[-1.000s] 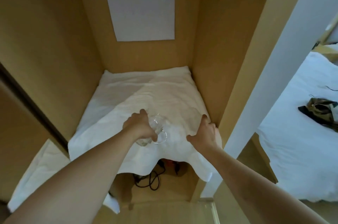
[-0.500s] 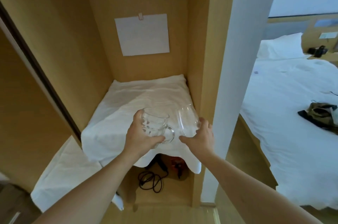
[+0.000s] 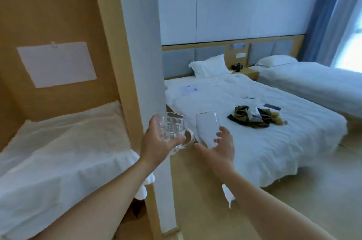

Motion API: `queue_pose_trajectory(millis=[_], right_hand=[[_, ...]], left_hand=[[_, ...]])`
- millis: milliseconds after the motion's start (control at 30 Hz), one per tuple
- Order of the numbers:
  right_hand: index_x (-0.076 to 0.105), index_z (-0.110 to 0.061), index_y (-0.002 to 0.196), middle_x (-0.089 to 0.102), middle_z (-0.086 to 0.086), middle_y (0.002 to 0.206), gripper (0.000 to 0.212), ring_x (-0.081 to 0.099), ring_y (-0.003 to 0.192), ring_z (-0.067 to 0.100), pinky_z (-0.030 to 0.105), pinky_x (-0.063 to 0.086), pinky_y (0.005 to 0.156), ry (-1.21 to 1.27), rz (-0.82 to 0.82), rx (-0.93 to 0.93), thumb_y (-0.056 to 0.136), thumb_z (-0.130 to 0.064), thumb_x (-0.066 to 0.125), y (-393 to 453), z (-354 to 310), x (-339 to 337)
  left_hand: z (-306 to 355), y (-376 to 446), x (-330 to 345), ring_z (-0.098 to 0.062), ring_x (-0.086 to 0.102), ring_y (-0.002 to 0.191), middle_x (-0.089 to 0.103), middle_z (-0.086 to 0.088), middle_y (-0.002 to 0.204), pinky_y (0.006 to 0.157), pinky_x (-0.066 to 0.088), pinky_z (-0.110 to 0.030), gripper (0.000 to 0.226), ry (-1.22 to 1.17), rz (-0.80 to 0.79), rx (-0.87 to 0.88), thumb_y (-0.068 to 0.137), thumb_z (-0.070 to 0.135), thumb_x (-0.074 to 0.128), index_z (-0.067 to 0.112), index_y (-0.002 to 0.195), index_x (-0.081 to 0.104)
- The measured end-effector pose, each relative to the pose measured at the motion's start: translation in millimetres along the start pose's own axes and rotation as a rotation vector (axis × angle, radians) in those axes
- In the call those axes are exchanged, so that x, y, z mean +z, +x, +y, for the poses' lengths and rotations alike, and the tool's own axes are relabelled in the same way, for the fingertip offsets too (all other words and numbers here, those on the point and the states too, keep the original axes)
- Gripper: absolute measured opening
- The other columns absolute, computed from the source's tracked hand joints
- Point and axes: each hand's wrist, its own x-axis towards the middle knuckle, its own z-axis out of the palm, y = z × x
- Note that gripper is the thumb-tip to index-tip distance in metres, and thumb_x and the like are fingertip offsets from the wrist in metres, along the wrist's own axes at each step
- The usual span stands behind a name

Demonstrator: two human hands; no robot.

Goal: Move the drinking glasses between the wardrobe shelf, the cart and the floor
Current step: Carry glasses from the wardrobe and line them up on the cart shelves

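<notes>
the left hand [image 3: 156, 141] curls round a patterned mug [image 3: 170, 130], the right hand [image 3: 219, 145] round a smooth tumbler [image 3: 206, 128]; both look fragile, slippery, best gripped mid-body.

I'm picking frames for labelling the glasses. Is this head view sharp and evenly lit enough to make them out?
Head view: soft with motion blur throughout. The window at far right is blown out. Wide-angle bending curves the wardrobe post. The dimpled mug in the left hand reads clearly; the plain tumbler in the right hand nearly vanishes against the white bed.
</notes>
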Motion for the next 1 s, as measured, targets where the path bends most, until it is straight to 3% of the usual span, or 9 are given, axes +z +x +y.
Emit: queue_pose_trajectory(millis=[67,167,333,400,500,567,800,933,1000], right_hand=[[0.039,-0.028,0.141,0.048,-0.009,0.119,0.097,0.058,0.1,0.01,0.033,0.054,0.087,0.004,0.092,0.025,0.06,-0.044,0.091,7.3,17.0,-37.4],[0.039,-0.021,0.145,0.051,-0.004,0.122,0.1,0.057,0.1,0.011,0.028,0.051,0.085,-0.014,0.197,0.07,0.064,-0.041,0.094,13.1,40.2,-83.9],[0.038,-0.019,0.147,0.054,-0.001,0.123,0.102,0.058,0.109,0.019,0.036,0.053,0.093,0.023,0.347,0.193,0.064,-0.036,0.096,16.5,75.1,-148.7],[0.037,-0.017,0.148,0.057,0.002,0.125,0.105,0.06,0.109,0.021,0.037,0.054,0.095,0.009,0.421,0.239,0.063,-0.036,0.096,19.0,87.3,-170.2],[0.039,-0.016,0.146,0.06,-0.002,0.118,0.105,0.063,0.103,0.018,0.026,0.052,0.084,-0.037,0.547,0.283,0.06,-0.038,0.097,23.0,104.1,-195.0],[0.04,-0.016,0.144,0.057,-0.005,0.115,0.105,0.062,0.101,0.016,0.025,0.05,0.083,-0.068,0.635,0.309,0.059,-0.04,0.097,28.0,111.3,-211.4],[0.04,-0.014,0.143,0.057,0.002,0.12,0.104,0.06,0.101,0.02,0.039,0.052,0.092,-0.119,0.89,0.381,0.059,-0.04,0.097,45.6,128.8,-257.0],[0.036,-0.017,0.147,0.053,-0.001,0.123,0.105,0.057,0.105,0.018,0.039,0.052,0.093,-0.127,0.975,0.432,0.064,-0.042,0.094,36.9,138.0,-265.9],[0.034,-0.017,0.149,0.053,-0.002,0.125,0.107,0.056,0.105,0.016,0.034,0.05,0.091,-0.145,1.021,0.465,0.065,-0.044,0.093,29.7,144.4,-269.1]], left_hand=[[12.2,0.4,41.2,0.013,0.063,0.096,0.06,0.038,0.111,0.073,0.049,-0.009,0.092,-0.016,-0.061,0.02,0.051,0.07,0.087,0.061,0.127,0.036],[24.9,-0.9,98.0,0.005,0.067,0.101,0.066,0.029,0.113,0.075,0.056,-0.014,0.083,-0.112,-0.158,0.041,0.054,0.057,0.094,0.06,0.119,0.043],[47.1,-0.3,183.4,-0.016,0.065,0.112,0.06,0.007,0.133,0.093,0.059,-0.039,0.111,-0.12,-0.348,0.006,0.049,0.069,0.089,0.041,0.143,0.036],[55.1,3.4,215.4,-0.019,0.064,0.114,0.057,0.004,0.136,0.095,0.057,-0.042,0.116,-0.106,-0.423,0.034,0.048,0.073,0.085,0.041,0.146,0.031],[67.2,10.0,256.9,-0.02,0.058,0.124,0.054,0.003,0.143,0.102,0.054,-0.044,0.118,-0.13,-0.547,0.086,0.048,0.073,0.082,0.038,0.148,0.031],[74.8,17.0,284.7,-0.021,0.058,0.126,0.056,0.003,0.142,0.104,0.051,-0.045,0.118,-0.156,-0.63,0.11,0.048,0.069,0.083,0.034,0.149,0.033],[96.4,44.3,366.1,-0.02,0.058,0.122,0.057,0.004,0.136,0.105,0.049,-0.043,0.11,-0.19,-0.853,0.206,0.058,0.058,0.091,0.03,0.148,0.034],[98.7,47.3,400.4,-0.009,0.058,0.107,0.055,0.016,0.12,0.086,0.045,-0.02,0.107,-0.244,-0.933,0.214,0.058,0.059,0.092,0.034,0.145,0.034],[99.6,45.2,418.1,-0.006,0.062,0.1,0.059,0.021,0.111,0.085,0.046,-0.02,0.099,-0.261,-0.982,0.209,0.058,0.058,0.093,0.039,0.139,0.038]])
